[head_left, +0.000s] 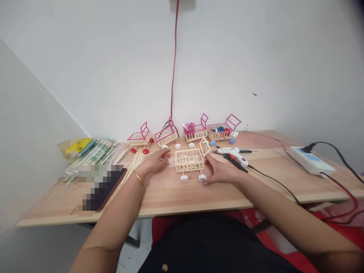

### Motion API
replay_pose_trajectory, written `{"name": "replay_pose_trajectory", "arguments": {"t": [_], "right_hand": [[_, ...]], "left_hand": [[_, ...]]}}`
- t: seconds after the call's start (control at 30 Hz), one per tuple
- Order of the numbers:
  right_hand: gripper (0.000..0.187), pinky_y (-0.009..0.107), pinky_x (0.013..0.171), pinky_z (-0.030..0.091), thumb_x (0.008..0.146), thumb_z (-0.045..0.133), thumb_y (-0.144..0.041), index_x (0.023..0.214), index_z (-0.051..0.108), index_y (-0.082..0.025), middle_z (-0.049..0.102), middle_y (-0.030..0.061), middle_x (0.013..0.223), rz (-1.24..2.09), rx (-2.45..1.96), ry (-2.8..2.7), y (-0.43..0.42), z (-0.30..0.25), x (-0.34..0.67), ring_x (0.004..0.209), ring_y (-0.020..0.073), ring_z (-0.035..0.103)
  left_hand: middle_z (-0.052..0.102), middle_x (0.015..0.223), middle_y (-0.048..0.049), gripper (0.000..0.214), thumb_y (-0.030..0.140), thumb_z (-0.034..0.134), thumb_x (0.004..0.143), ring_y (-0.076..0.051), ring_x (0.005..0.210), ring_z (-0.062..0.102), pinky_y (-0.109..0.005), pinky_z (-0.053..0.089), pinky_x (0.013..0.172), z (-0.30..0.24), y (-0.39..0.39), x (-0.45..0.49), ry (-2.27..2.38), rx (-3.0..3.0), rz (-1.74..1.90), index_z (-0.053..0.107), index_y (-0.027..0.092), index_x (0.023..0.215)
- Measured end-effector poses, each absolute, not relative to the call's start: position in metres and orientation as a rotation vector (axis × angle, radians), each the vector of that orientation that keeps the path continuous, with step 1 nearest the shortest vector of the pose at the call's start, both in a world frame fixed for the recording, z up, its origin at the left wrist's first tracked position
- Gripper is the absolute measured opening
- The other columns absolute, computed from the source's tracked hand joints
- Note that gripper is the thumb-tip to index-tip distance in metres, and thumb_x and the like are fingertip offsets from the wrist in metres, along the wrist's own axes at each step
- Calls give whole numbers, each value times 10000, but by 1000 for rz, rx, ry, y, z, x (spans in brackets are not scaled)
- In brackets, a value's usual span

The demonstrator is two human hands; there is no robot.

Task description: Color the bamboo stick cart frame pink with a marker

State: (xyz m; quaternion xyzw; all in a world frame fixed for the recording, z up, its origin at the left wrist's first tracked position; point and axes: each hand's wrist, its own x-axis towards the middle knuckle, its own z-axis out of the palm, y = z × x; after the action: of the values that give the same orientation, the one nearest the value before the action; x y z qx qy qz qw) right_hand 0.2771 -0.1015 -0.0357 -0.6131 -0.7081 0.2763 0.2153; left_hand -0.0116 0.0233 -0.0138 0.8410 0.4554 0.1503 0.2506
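A small cart [189, 160] built of pale wooden sticks stands on white bottle-cap wheels in the middle of the wooden table [176, 197]. My right hand [220, 171] rests beside its right end, fingers curled, touching the front right wheel [202, 177] and the cart's handle side. My left hand [155, 161] lies on the table just left of the cart, fingers loosely stretched toward it and holding nothing; a thin gold bangle circles that wrist.
Several finished pink-handled stick carts [196, 131] line the wall. A white glue gun [234, 153] lies right of the cart, its cable running to a power strip [309, 161]. Loose sticks [133, 161], packets [96, 151] and a dark blurred object [99, 185] sit left.
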Motion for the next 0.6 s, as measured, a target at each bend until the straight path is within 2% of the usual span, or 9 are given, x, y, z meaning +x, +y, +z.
{"name": "replay_pose_trajectory", "arguments": {"t": [0.07,0.1,0.2,0.3,0.5,0.6], "right_hand": [[1084,400,966,481,538,859,-466,1438,311,-212,525,161,1385,758,-1698,-1957,-101,-36,277,1174,328,604],[1093,397,953,489,530,863,-465,1441,314,-214,528,160,1386,754,-1702,-1958,-100,-35,277,1169,330,607],[1125,394,915,511,516,872,-454,1461,304,-232,542,154,1386,747,-1698,-1969,-99,-34,275,1156,335,617],[1155,414,930,508,514,872,-441,1482,278,-228,538,160,1393,744,-1712,-1972,-99,-32,273,1173,344,610],[1133,433,1033,442,521,861,-445,1459,298,-151,522,191,1392,773,-1807,-1991,-96,-28,267,1252,359,547],[1131,401,972,475,539,849,-464,1462,269,-163,558,166,1339,798,-1811,-1996,-94,-28,267,1152,334,608]], "left_hand": [[569,1409,-186,1060,225,835,615,-290,1255,586,-429,462,1043,-21,22,-13,927,2114,384,307,217,1535],[499,1474,-210,1229,237,888,538,-321,1342,511,-475,401,1105,-24,21,-14,862,2070,386,215,232,1566],[279,1602,-240,1496,281,949,424,-359,1492,279,-527,208,1213,-30,15,-10,784,2017,424,12,243,1589],[138,1646,-226,1560,311,948,444,-357,1520,193,-508,160,1234,-33,4,3,636,1949,502,-130,240,1569],[224,1619,-235,1616,317,949,460,-366,1513,203,-507,106,1242,-37,-11,21,573,1897,529,-263,219,1524],[172,1631,-245,1624,344,949,460,-371,1510,212,-500,114,1241,-37,-12,21,611,1865,549,-278,220,1516]]}}
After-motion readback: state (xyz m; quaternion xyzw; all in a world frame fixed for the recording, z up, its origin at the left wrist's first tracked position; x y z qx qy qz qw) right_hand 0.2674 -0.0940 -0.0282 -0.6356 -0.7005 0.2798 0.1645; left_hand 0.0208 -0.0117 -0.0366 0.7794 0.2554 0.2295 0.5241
